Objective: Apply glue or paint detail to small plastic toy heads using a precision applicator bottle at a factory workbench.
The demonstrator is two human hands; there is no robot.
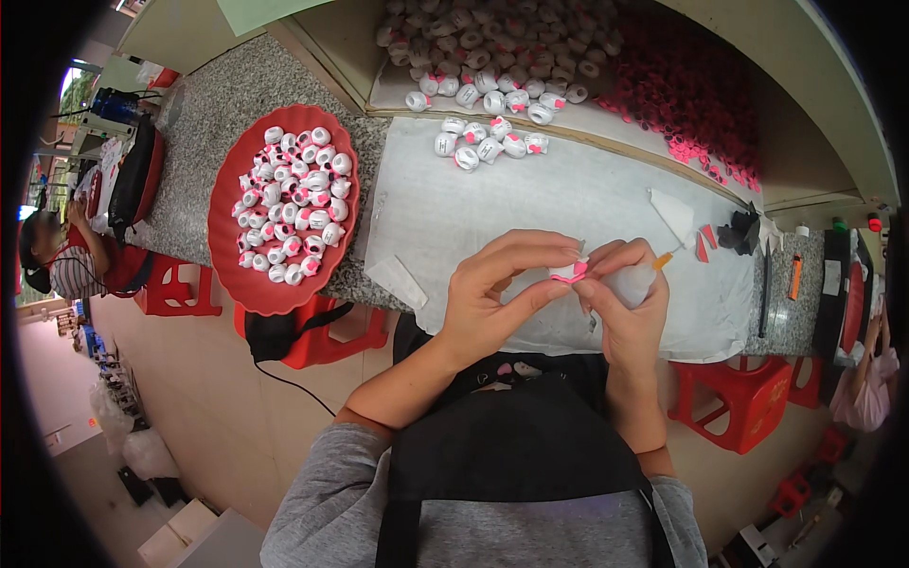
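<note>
In front of my chest, my left hand (488,295) pinches a small white figurine head with a pink piece (570,272) on it between thumb and fingers. My right hand (625,322) meets it from the other side, its fingertips touching the pink edge. Tucked in that same right hand is a translucent squeeze bottle (632,283), its orange nozzle (662,260) pointing up and right. Both hands are above a white paper sheet (426,204). Beyond them several white and pink figurine heads (489,150) lie on the sheet's far edge. The fingers hide part of the held piece.
A red scalloped plate (225,213) full of finished-looking heads stands at left. On the shelf behind are heaps of white heads (492,102) and pink pieces (696,151). Black scraps (739,232) and an orange cutter (795,277) lie right. A person (71,256) sits far left.
</note>
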